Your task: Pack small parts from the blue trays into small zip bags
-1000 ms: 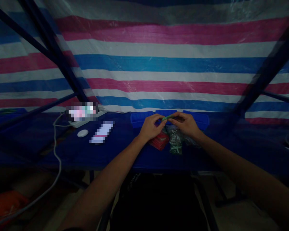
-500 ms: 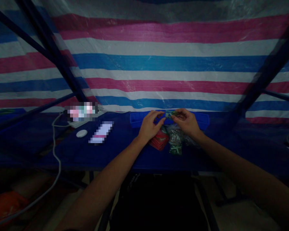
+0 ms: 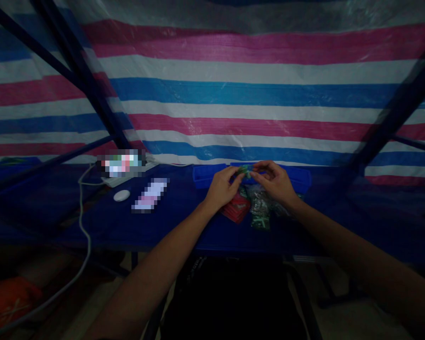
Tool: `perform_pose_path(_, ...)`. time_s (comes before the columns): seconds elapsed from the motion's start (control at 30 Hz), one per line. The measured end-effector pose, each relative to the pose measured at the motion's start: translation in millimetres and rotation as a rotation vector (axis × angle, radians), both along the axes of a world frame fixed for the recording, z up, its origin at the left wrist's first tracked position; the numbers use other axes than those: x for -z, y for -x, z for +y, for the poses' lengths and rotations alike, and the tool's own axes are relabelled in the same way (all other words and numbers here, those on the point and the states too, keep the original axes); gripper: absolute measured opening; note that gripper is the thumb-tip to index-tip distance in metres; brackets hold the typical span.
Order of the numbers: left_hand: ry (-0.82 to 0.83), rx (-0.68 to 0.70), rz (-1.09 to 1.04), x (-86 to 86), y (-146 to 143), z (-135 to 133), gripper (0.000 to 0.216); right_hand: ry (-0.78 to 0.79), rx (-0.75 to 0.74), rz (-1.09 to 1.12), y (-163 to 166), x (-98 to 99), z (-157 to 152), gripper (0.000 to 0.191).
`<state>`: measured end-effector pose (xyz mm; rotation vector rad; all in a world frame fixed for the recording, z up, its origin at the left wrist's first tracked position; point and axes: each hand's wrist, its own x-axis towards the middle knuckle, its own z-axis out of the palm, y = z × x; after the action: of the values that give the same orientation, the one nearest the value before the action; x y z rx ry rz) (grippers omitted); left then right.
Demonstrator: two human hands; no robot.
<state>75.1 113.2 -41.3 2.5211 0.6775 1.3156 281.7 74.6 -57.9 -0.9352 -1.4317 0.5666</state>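
Note:
Between my fingertips, over the front edge of the blue bins, is a small green packet (image 3: 247, 170) with a shiny, plastic-looking surface. My left hand (image 3: 222, 187) pinches its left end, and my right hand (image 3: 275, 183) grips its right end. Just below the hands, red packets (image 3: 236, 208) lie stacked on the blue table (image 3: 184, 222). Beside them rests a pile of clear and green packets (image 3: 260, 210), partly under my right hand. What the packets contain is too dark to make out.
Behind my hands stand a blue bin (image 3: 206, 174) and another blue bin (image 3: 299, 177). To the left lie a phone (image 3: 150, 194), a round white object (image 3: 122, 195) and a second blurred screen (image 3: 122, 163) on a white base. A white cable (image 3: 81, 222) hangs off the left side.
My left fingers have closed onto the left end of the green packet, which earlier only my right hand held. The view has shifted slightly.

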Motion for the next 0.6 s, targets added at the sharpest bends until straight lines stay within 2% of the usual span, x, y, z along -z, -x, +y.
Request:
perform_pose_path(0.1, 0.047, 0.037, -0.026, 0.8, 0, 0, 0.026, 0.011, -0.074, 0.018, -1, 2.3, 2, 0.050)
perform_pose_path(0.23, 0.109, 0.068, -0.044, 4.6, -1, 0, 0.044, 0.050, -0.116, -0.022, -2, 4.3, 7, 0.043)
perform_pose_path(0.3, 0.111, 0.017, -0.063, 6.9, -1, 1, 0.051, 0.026, -0.056, -0.048, -5, 2.6, 12, 0.039)
perform_pose_path(0.37, 0.097, -0.053, -0.085, 8.8, -1, 4, 0.056, -0.028, 0.079, -0.089, -9, -0.7, 18, 0.035)
perform_pose_path(0.43, 0.077, -0.103, -0.100, 10.2, 0, 6, 0.056, -0.095, 0.226, -0.180, -14, -3.8, 24, 0.029)
perform_pose_path(0.5, 0.057, -0.122, -0.100, 11.2, 1, 8, 0.051, -0.157, 0.295, -0.343, -17, -5.1, 28, 0.024)
perform_pose_path(0.6, 0.045, -0.133, -0.082, 12.4, 1, 9, 0.046, -0.164, 0.194, -0.651, -17, -1.8, 32, 0.021)
